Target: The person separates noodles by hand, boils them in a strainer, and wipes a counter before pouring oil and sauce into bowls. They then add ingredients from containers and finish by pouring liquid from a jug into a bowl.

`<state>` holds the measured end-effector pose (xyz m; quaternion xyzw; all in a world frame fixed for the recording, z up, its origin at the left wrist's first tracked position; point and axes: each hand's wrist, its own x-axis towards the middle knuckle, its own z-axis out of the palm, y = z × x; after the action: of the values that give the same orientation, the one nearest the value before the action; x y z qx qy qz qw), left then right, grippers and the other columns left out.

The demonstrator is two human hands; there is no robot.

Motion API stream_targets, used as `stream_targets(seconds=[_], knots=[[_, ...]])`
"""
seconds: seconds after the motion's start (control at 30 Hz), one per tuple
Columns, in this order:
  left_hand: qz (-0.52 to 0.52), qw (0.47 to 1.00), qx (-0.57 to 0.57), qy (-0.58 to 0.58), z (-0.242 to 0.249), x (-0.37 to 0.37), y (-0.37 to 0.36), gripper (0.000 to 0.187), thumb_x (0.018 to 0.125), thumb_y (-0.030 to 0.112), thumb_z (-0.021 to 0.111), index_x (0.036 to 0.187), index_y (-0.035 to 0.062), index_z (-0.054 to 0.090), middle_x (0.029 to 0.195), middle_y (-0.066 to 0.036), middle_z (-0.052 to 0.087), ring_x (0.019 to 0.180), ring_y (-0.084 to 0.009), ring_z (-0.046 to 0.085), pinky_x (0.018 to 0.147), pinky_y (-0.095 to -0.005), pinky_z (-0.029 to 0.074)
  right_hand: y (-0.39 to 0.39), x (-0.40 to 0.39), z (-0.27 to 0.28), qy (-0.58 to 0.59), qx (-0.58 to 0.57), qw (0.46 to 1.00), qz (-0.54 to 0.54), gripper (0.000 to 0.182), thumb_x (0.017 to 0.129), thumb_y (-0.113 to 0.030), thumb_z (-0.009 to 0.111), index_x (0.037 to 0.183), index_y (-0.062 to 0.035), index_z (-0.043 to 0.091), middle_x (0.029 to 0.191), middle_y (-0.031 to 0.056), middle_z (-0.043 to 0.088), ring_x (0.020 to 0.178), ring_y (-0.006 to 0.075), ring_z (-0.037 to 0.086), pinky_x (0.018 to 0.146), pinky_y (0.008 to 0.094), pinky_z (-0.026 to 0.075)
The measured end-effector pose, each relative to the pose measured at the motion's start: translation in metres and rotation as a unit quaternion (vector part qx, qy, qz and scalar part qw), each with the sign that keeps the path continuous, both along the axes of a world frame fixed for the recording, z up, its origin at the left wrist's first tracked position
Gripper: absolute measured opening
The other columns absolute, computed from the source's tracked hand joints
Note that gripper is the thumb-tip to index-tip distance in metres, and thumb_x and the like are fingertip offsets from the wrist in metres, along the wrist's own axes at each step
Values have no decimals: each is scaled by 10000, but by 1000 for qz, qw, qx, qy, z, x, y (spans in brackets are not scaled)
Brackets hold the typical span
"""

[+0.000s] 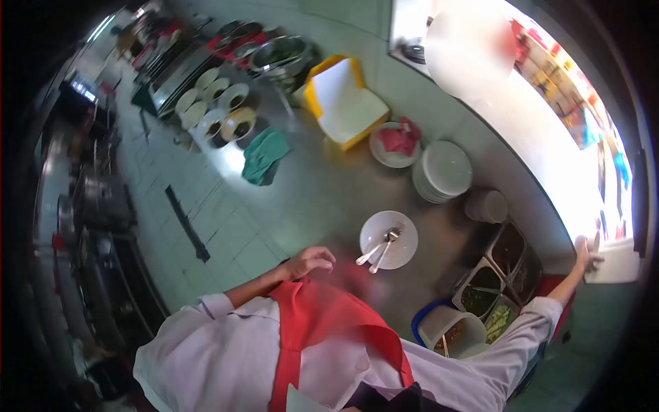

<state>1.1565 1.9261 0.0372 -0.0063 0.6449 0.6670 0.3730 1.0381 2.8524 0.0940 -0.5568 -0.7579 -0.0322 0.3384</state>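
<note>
My left hand point(312, 261) is raised over the front edge of the steel counter point(309, 199), its fingers loosely curled and apart, with nothing visible in them. A white plate point(370, 229) with a fork and a spoon point(392, 235) lies to its right. Far to the right, my right arm is stretched out. The fingers of my right hand point(587, 258) are spread against the edge of a white block-like surface point(618, 262) by the bright window opening.
Stacked plates point(445, 168), a pink cloth point(400, 137) on a dish, a yellow box point(350, 103) and a green cloth point(263, 155) stand along the counter. Several bowls point(215, 89) are at its far end. Food containers point(481, 288) and a blue-rimmed tub point(449, 326) stand near my right arm.
</note>
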Motion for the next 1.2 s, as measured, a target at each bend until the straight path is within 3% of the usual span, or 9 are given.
stream_targets(seconds=[0.17, 0.23, 0.27, 0.43, 0.63, 0.9, 0.97, 1.1, 1.2], knots=[[-117, 983, -117, 85, 8, 29, -32, 291, 834, 267, 569, 951, 1, 597, 861, -85, 635, 826, -158, 586, 762, -303, 452, -48, -25, 20, -86, -34, 991, 96, 1060, 695, -643, 635, 1411, 3, 196, 1418, 321, 203, 1277, 499, 259, 1015, 528, 298], [-215, 953, -152, 148, 1, 41, -47, 285, 840, 268, 567, 959, 12, 606, 885, -91, 649, 826, -191, 597, 770, -306, 453, -75, -43, 23, -21, -122, 908, 401, 744, 812, -469, 615, 1351, -22, 362, 1392, 223, 349, 1261, 404, 351, 1009, 467, 331], [-217, 950, -156, 161, 0, 46, -58, 278, 849, 254, 555, 991, 22, 606, 937, -90, 653, 856, -217, 602, 791, -312, 451, -160, -37, 60, -68, -149, 891, 423, 535, 874, -318, 584, 1313, -51, 433, 1346, 136, 444, 1229, 310, 420, 1008, 390, 348], [-126, 967, -144, 168, -26, 75, -111, 322, 848, 315, 548, 964, 27, 631, 905, -106, 653, 884, -221, 609, 797, -321, 450, -453, -23, 163, -117, -181, 744, 633, 503, 888, -237, 579, 1325, -48, 416, 1322, 144, 464, 1215, 270, 440, 1005, 366, 359], [-119, 977, -112, 134, -53, 85, -179, 356, 879, 327, 521, 1083, 45, 595, 1089, -132, 594, 1065, -238, 541, 903, -321, 411, -707, -11, 183, -184, -177, 603, 755, 556, 779, -33, 640, 1303, -52, 453, 1296, 117, 503, 1193, 229, 476, 992, 349, 374], [31, 991, -50, 122, -44, 115, -361, 456, 874, 403, 522, 1184, 71, 559, 1164, -144, 546, 1121, -247, 505, 940, -335, 397, -1033, -10, 24, -355, -394, 315, 787, 661, 801, -353, 679, 1336, -63, 421, 1350, 117, 451, 1252, 228, 417, 1031, 348, 326], [125, 991, -50, -19, -64, 132, -413, 443, 859, 384, 550, 1179, 78, 562, 1195, -111, 530, 1134, -229, 488, 941, -314, 395, -1084, -20, -35, -376, -311, 334, 806, 693, 776, -450, 663, 1299, -46, 454, 1357, 198, 418, 1242, 304, 422, 1014, 372, 353], [92, 973, -212, -3, -60, 138, -503, 425, 817, 307, 627, 1176, 88, 563, 1209, -66, 525, 1136, -204, 477, 936, -342, 397, -1170, -14, -42, -380, -279, 420, 776, 682, 786, -452, 645, 1287, -29, 458, 1335, 212, 433, 1232, 328, 423, 1015, 379, 352], [286, 942, -73, 161, -33, 109, -562, 454, 750, 141, 692, 1181, 101, 553, 1188, -30, 534, 1135, -180, 474, 950, -402, 375, -1220, -14, -33, -467, -288, 305, 778, 694, 781, -480, 639, 1285, -38, 459, 1255, 193, 510, 1176, 318, 478, 980, 386, 382]])
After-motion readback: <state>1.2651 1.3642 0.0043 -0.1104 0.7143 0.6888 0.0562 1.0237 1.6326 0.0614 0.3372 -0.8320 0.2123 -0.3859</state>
